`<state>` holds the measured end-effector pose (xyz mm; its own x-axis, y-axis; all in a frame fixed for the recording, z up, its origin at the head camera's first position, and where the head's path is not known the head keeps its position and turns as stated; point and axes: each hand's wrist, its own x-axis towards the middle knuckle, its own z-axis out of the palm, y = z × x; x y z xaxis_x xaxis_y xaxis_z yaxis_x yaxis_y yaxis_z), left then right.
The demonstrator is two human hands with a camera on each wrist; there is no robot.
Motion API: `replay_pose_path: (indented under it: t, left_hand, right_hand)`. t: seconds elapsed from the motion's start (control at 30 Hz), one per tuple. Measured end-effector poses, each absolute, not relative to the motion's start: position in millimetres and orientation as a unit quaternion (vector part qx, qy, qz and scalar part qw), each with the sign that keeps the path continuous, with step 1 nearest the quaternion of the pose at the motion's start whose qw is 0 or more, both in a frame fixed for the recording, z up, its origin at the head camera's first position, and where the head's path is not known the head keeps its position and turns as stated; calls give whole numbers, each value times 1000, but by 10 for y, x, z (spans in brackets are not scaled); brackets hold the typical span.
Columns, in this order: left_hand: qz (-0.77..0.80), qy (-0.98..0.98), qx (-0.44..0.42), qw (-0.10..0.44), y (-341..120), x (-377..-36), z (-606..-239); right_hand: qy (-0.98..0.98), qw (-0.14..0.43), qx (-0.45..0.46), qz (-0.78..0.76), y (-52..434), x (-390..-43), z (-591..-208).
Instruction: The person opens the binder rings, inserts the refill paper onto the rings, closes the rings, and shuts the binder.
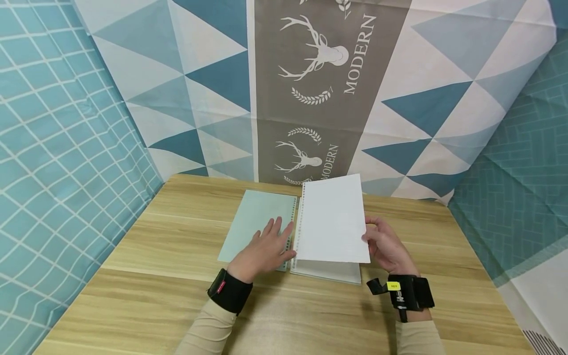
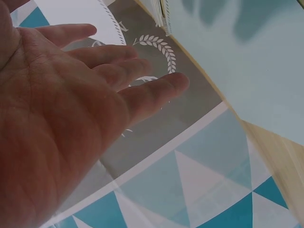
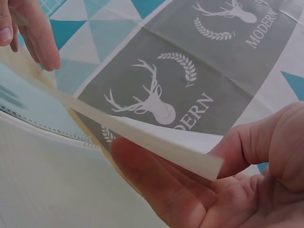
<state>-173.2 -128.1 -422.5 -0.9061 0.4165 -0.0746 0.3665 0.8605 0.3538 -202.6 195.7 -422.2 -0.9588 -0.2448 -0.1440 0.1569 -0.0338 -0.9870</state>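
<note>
- Right grip (image 1: 390,249): we pinch raised pages (image 1: 333,222) by their edge.
- Left grip (image 1: 264,249): empty, fingers spread, over our cover (image 1: 250,212).
- Cover lies on surface (image 1: 155,286).

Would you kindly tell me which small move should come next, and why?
I would probably bring the left hand to the punched edge of the white sheets to steady it. The right hand pinches their opposite edge, raised above the pages beneath, while the left hand, open and holding nothing, is over the pale green cover, close by.
</note>
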Motion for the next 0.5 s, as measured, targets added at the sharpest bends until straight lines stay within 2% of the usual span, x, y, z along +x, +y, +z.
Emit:
replay_pose_path:
  t: [0.5]
  left_hand:
    - [156,962,206,90,-1262,-1707,-4311]
  right_hand:
    - [701,150,-22,-697,1917,-2045,-4296]
